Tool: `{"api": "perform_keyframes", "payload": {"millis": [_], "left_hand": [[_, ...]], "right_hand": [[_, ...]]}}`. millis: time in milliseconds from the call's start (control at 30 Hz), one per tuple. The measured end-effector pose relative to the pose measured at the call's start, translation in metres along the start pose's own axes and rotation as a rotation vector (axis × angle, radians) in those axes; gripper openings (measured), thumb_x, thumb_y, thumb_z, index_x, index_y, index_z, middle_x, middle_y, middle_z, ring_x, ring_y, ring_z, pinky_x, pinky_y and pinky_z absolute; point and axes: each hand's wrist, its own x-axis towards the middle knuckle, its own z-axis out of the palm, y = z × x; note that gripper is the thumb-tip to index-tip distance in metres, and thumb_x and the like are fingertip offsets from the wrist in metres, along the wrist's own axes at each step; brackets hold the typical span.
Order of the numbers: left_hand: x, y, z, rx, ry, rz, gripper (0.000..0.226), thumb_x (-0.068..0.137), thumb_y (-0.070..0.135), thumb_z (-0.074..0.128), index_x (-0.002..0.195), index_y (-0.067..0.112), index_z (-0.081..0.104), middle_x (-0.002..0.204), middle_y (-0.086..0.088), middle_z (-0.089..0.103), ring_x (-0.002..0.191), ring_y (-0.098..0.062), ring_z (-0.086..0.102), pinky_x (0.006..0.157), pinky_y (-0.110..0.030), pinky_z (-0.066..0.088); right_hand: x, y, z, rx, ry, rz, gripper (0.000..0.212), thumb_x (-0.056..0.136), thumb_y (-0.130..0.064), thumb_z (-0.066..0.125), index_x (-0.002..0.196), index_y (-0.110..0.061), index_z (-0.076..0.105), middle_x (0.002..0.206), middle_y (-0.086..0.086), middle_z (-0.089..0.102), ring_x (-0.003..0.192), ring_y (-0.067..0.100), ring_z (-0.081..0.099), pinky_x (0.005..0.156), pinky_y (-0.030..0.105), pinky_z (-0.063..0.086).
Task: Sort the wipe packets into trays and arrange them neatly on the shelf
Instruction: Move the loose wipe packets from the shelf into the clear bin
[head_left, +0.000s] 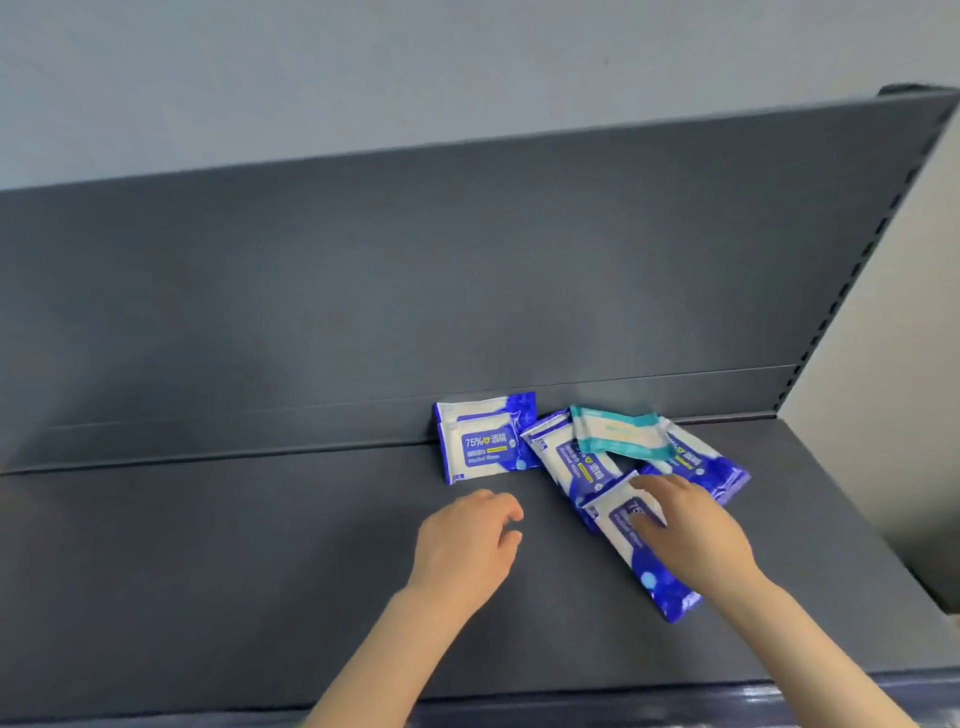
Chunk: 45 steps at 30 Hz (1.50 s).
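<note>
the dark grey shelf (260, 571) spreads wide beneath both hands, its upright back panel (363, 286) rising well beyond the fingertips; a pale side wall (893, 364) stands off to the right of the right fingers; five wipe packets lie in a loose cluster on the shelf, at and beyond the fingers, toward the back panel; the nearest blue-and-white packet (631, 551) lies slanted directly under the right hand (691, 535), whose fingers (649, 483) are spread flat and rest on its top face, loosely open, pressing rather than gripping; whether they have any real hold on it cannot be told; just beyond those fingers a second blue packet (571, 462) lies tilted, partly overlapped by the near one; to the far right of the fingers a third blue packet (711, 467) pokes out from under a teal-and-white packet (623, 434), which lies across the top of the heap; beyond the left fingers, leaning against the back panel, a blue packet marked 75% (483, 441) stands apart from the heap; the left hand (462, 551) hovers over bare shelf, fingers (498, 506) lightly curled and half open, holding nothing, close to that packet but not touching it.
</note>
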Motion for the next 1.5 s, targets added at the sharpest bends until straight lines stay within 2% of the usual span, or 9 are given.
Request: {"api": "perform_keyframes", "payload": {"millis": [200,467,633,867,1100,1200,1267,1400,1500], "left_hand": [[0.043,0.041,0.017,0.014,-0.005,0.035,0.024,0.094,0.035,0.051,0.117,0.033,0.056,0.114,0.014,0.059,0.104,-0.006,0.055,0.083,-0.026,0.047],[0.13,0.092,0.036,0.126,0.035,0.178,0.035,0.094,0.017,0.052,0.127,0.025,0.055,0.132,0.006,0.053,0.123,-0.015,0.045,0.093,-0.034,0.046],[0.155,0.091,0.049,0.274,-0.062,0.194,0.035,0.092,0.009,0.051,0.124,0.02,0.059,0.128,0.001,0.056,0.118,-0.021,0.047,0.088,-0.038,0.048],[0.142,0.049,0.03,0.286,-0.06,0.246,0.031,0.094,0.014,0.044,0.113,0.027,0.066,0.12,0.01,0.059,0.114,-0.012,0.049,0.083,-0.029,0.044],[0.142,0.043,0.012,0.158,0.006,0.282,0.034,0.096,0.013,0.041,0.118,0.028,0.062,0.122,0.013,0.058,0.115,-0.009,0.049,0.087,-0.03,0.047],[0.158,0.07,0.016,0.123,-0.105,0.384,0.04,0.098,0.015,0.04,0.136,0.026,0.046,0.139,0.007,0.048,0.128,-0.012,0.041,0.099,-0.035,0.044],[0.166,0.078,0.025,0.197,-0.269,0.403,0.045,0.1,0.021,0.041,0.145,0.023,0.034,0.149,0.002,0.038,0.139,-0.017,0.031,0.111,-0.038,0.033],[0.166,0.07,0.032,0.427,-0.414,0.434,0.049,0.098,0.036,0.046,0.143,0.018,0.038,0.142,-0.007,0.041,0.136,-0.025,0.032,0.118,-0.041,0.014],[0.159,0.059,0.022,0.469,-0.456,0.457,0.056,0.089,0.041,0.059,0.14,0.022,0.044,0.135,-0.002,0.045,0.129,-0.023,0.038,0.11,-0.037,0.027]], "right_hand": [[0.027,0.023,0.014,-0.191,-0.11,-0.058,0.073,0.08,-0.06,0.055,0.143,-0.032,0.029,0.132,-0.007,0.046,0.121,0.019,0.041,0.093,0.032,0.04],[0.04,0.043,0.012,0.0,-0.132,-0.107,0.066,0.082,-0.038,0.061,0.142,-0.034,0.033,0.135,-0.011,0.043,0.122,0.015,0.038,0.092,0.027,0.041],[0.038,0.051,0.009,0.111,-0.104,-0.075,0.063,0.084,-0.023,0.061,0.141,-0.035,0.037,0.14,-0.011,0.038,0.128,0.013,0.036,0.088,0.028,0.048],[0.025,0.052,0.004,0.019,-0.057,0.102,0.062,0.082,-0.051,0.06,0.137,-0.032,0.039,0.13,-0.008,0.049,0.119,0.015,0.046,0.087,0.028,0.047],[0.034,0.034,0.001,-0.035,-0.099,0.177,0.056,0.077,-0.044,0.069,0.125,-0.023,0.049,0.12,-0.002,0.053,0.11,0.016,0.052,0.083,0.027,0.047],[0.036,0.028,0.003,-0.02,-0.099,0.2,0.055,0.078,-0.038,0.07,0.126,-0.022,0.049,0.122,-0.003,0.052,0.112,0.015,0.051,0.083,0.027,0.05],[0.035,0.026,0.004,-0.013,-0.085,0.213,0.053,0.078,-0.037,0.069,0.125,-0.023,0.048,0.122,-0.003,0.051,0.112,0.015,0.051,0.083,0.027,0.05],[0.028,0.026,0.006,-0.002,-0.054,0.226,0.052,0.082,-0.038,0.064,0.129,-0.026,0.045,0.124,-0.005,0.052,0.112,0.015,0.054,0.078,0.026,0.047],[0.026,0.025,0.006,-0.005,-0.026,0.228,0.054,0.083,-0.038,0.063,0.132,-0.027,0.043,0.125,-0.005,0.052,0.112,0.015,0.054,0.077,0.026,0.045]]}}
